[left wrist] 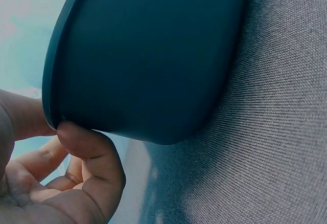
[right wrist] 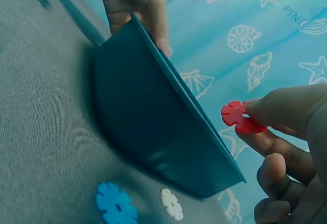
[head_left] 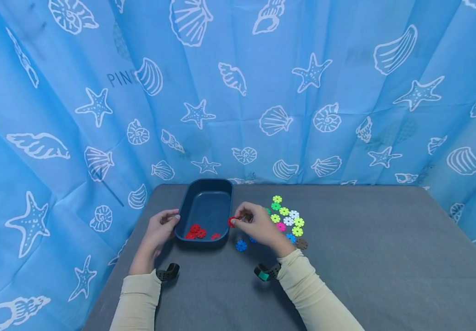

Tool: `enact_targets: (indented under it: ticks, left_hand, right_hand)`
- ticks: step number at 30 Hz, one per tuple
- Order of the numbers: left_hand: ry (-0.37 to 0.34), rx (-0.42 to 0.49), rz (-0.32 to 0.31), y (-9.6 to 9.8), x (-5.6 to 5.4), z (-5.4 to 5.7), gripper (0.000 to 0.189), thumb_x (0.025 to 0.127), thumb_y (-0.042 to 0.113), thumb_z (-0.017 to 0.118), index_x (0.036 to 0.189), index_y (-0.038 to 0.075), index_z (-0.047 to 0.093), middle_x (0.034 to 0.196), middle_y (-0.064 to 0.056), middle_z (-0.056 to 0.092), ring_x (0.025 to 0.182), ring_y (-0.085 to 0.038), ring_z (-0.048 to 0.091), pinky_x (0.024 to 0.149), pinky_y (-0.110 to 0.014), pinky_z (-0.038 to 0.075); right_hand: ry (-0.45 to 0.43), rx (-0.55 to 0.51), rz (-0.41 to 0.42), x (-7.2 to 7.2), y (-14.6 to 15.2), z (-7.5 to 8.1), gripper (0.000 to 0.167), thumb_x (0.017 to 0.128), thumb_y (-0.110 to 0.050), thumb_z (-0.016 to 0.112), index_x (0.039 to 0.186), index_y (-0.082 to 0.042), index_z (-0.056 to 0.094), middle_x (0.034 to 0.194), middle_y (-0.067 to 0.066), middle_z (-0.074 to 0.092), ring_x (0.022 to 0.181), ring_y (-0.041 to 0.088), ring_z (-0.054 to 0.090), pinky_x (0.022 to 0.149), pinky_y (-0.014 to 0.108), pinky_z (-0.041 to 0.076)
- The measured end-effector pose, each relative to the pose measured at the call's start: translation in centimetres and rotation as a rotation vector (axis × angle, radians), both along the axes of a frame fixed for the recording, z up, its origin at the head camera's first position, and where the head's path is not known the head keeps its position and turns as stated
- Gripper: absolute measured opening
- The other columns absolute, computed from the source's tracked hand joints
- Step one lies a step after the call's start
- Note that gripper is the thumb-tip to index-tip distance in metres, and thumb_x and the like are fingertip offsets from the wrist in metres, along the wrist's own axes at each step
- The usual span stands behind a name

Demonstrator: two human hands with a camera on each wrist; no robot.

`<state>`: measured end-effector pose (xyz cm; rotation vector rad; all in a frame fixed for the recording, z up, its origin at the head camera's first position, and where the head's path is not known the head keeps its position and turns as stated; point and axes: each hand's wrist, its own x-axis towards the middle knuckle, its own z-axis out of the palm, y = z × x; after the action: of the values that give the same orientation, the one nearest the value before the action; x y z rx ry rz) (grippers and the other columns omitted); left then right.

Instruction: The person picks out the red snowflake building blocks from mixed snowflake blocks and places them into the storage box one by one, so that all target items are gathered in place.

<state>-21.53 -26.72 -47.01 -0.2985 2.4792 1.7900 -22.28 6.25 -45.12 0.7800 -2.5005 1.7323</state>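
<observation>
My left hand (head_left: 158, 231) pinches the left rim of a dark blue plastic basin (head_left: 208, 207) between thumb and bent forefinger, as the left wrist view shows from close up. Several red notched plastic discs (head_left: 200, 233) lie inside at the basin's near end. Beside the right rim, my right hand (head_left: 261, 228) pinches one more red notched disc (right wrist: 234, 114) between thumb and fingers. The right wrist view has this disc just off the rim, partly covered by the thumb.
Loose notched discs in yellow-green, green, white, pink, blue and brown (head_left: 302, 243) lie right of my right hand. A blue disc (head_left: 241, 246) sits near the basin's near right corner. Behind the grey cloth-covered table (head_left: 366, 239) hangs a blue shell-patterned curtain (head_left: 238, 92).
</observation>
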Motion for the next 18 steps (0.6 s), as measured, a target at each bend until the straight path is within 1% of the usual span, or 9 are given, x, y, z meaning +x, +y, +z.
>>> enact_targets:
  ticks: [4,8,13,18]
  left_hand:
    - [-0.01,-0.003,0.006,0.0,-0.1,0.0,0.042,0.111,0.029,0.057,0.15,0.011,0.057,0.138,-0.019,0.06,0.117,-0.028,0.062,0.097,-0.041,0.058]
    - [-0.014,0.001,0.007,0.0,-0.2,-0.1,0.042,0.111,0.029,0.057,0.149,0.011,0.057,0.138,-0.019,0.06,0.117,-0.028,0.063,0.099,-0.044,0.058]
    - [-0.014,0.006,0.007,-0.1,-0.2,-0.1,0.043,0.112,0.029,0.056,0.15,0.011,0.056,0.139,-0.018,0.06,0.116,-0.027,0.062,0.096,-0.039,0.058]
    - [-0.019,0.005,0.01,-0.1,-0.2,-0.1,0.043,0.111,0.029,0.057,0.15,0.011,0.057,0.137,-0.018,0.06,0.115,-0.027,0.062,0.092,-0.035,0.057]
  right_hand:
    - [-0.017,0.001,0.003,0.0,-0.4,-0.1,0.007,0.099,-0.014,0.076,0.097,-0.014,0.07,0.09,0.004,0.069,0.069,0.021,0.055,0.059,0.026,0.046]
    - [-0.025,-0.003,0.011,0.0,-0.9,-0.3,0.008,0.099,-0.018,0.077,0.097,-0.014,0.071,0.089,0.004,0.069,0.069,0.018,0.055,0.061,0.026,0.046]
    - [-0.023,-0.013,0.019,-0.1,-1.4,-0.4,0.007,0.099,-0.018,0.077,0.098,-0.013,0.072,0.09,0.004,0.069,0.069,0.018,0.056,0.061,0.026,0.047]
    - [-0.03,-0.005,0.014,-0.1,-1.7,-0.6,0.006,0.099,-0.017,0.076,0.098,-0.015,0.071,0.091,0.003,0.069,0.071,0.018,0.058,0.065,0.026,0.05]
